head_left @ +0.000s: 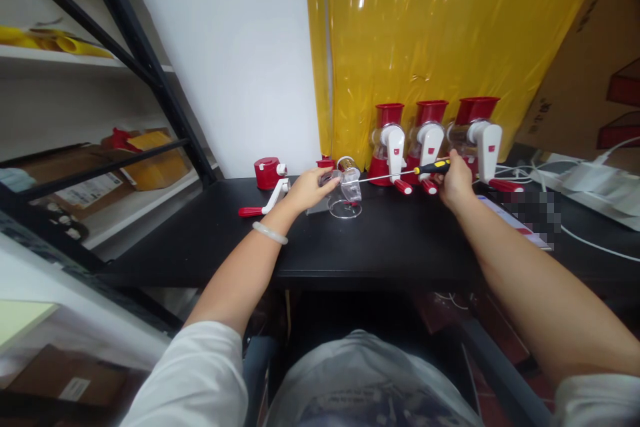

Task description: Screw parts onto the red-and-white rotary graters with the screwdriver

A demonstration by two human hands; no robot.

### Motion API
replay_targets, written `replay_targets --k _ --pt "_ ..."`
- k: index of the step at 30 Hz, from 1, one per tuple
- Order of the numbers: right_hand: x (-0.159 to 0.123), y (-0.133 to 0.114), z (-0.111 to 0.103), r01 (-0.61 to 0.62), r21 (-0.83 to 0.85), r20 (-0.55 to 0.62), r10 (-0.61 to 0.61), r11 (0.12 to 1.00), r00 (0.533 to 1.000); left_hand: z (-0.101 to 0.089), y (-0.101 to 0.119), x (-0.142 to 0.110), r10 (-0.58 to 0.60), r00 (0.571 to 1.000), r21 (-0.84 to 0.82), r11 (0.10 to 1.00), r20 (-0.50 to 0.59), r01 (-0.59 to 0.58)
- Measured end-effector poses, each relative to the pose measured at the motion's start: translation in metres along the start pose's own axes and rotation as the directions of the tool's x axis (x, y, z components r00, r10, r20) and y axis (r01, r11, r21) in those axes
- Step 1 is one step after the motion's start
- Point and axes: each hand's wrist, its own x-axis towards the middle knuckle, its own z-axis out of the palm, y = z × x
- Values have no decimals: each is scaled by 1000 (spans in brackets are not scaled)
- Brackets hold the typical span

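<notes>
My left hand (pixel 311 188) grips a clear plastic housing (pixel 345 192) lying on its side on the black table (pixel 380 247). My right hand (pixel 454 181) is closed on the black and yellow handle of a screwdriver (pixel 431 166). Its long shaft runs left and the tip reaches the clear housing. A red cap (pixel 266 172) and a white crank with a red knob (pixel 264 204) lie just left of my left hand. A small red part (pixel 325 162) and a metal coil piece (pixel 345 163) sit behind the housing.
Three assembled red and white hand-crank units (pixel 431 140) stand along the yellow plastic sheet (pixel 440 33) at the back. White cables and a power strip (pixel 595 183) lie at the right. A metal shelf rack (pixel 125 147) with boxes stands left.
</notes>
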Motion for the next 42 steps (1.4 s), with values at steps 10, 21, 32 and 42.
replay_targets --k 10,21,32,42 --pt "-11 -14 11 -84 9 -99 84 996 991 0 0 0 -6 1000 -4 1000 -4 6" --pt "-12 -11 8 -79 -55 -149 71 995 986 0 1 -1 -7 1000 -1 1000 -4 7" --pt "-8 -9 9 -74 4 -111 74 997 991 0 -1 0 4 1000 7 1000 -7 -4" --pt "-8 -11 10 -122 21 -128 123 992 984 0 0 -1 -9 1000 -8 1000 -4 9"
